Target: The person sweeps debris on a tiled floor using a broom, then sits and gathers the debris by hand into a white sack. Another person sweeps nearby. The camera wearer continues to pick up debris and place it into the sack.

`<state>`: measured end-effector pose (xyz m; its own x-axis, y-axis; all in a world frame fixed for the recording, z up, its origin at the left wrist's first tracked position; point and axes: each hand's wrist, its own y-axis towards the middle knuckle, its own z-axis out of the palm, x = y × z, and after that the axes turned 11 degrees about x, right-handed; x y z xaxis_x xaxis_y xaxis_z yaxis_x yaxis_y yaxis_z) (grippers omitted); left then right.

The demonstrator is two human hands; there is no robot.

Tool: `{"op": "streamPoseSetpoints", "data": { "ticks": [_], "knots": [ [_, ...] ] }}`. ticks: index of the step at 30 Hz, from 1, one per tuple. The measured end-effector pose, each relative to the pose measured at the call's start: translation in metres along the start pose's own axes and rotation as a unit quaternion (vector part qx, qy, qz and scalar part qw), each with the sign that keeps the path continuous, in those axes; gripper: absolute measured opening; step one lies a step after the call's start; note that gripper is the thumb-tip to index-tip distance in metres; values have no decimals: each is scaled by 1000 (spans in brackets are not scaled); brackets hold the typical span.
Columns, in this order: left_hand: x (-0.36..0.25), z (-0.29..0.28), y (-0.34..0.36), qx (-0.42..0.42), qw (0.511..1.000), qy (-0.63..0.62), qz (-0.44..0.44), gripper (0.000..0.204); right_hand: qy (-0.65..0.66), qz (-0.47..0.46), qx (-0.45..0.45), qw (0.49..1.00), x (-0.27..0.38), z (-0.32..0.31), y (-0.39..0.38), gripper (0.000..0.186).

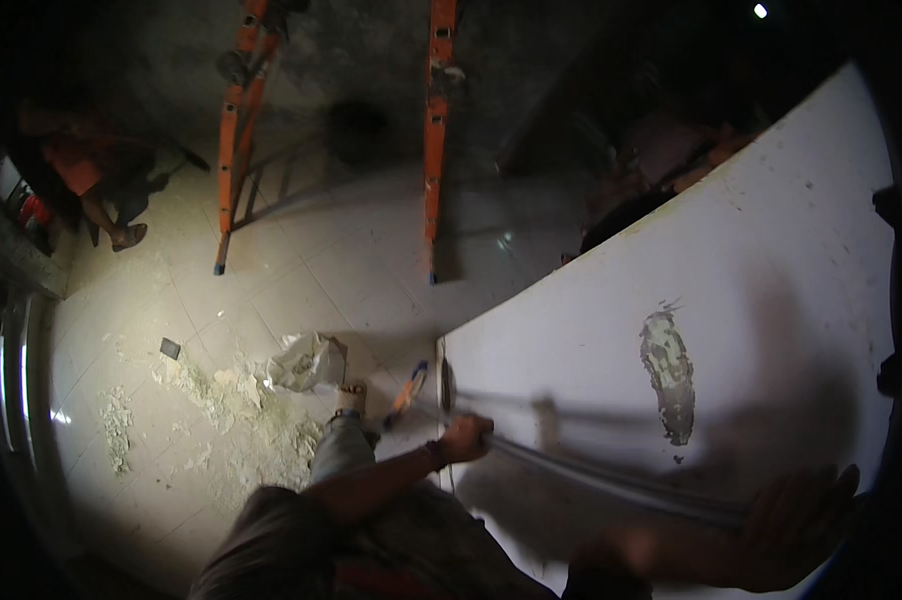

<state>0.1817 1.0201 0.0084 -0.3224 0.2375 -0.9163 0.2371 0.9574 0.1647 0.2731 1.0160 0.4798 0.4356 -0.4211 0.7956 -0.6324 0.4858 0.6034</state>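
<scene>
Head view is showing me, at my remote post, the bare left hand clamping its curled fingers around a long, straight, grey metallic-looking pole. From that grip the pole is running rightward and slightly nearer, toward the bare right hand. Shadow is covering the right hand, so I cannot tell whether its fingers are closing on the shaft or only lying against it.

Behind the pole, a broad, flat, white painted wall is filling the space right of the left hand, its smooth face carrying small specks. Beyond the pole, between the two hands, a long, ragged oval patch of grey bare surface is showing, its rim chipped and jagged.

Just left of and beyond the left grip, a narrow orange tool-like piece with a blue end is slanting; I cannot tell if it is joining the pole. Farther left, a crumpled whitish plastic sack is resting on glossy beige floor tiles, with brittle, pale, peeled flakes spreading beside it. Well beyond the left grip, an orange ladder with dark-tipped legs is standing.
</scene>
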Motion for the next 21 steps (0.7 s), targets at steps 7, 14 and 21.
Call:
{"op": "streamPoseSetpoints", "data": {
  "ticks": [7, 14, 21],
  "knots": [
    [-13, -106, 102, -99, 987, -123, 4, 19, 237, -223, -177, 929, -52, -66, 109, 28],
    [18, -195, 235, -193, 966, -172, 12, 26, -159, 11, -266, 951, -214, -126, 193, 19],
    [34, -266, 331, -77, 977, -173, -101, 22, -14, 104, -265, 958, -311, -168, 279, 37]
  ]
}}
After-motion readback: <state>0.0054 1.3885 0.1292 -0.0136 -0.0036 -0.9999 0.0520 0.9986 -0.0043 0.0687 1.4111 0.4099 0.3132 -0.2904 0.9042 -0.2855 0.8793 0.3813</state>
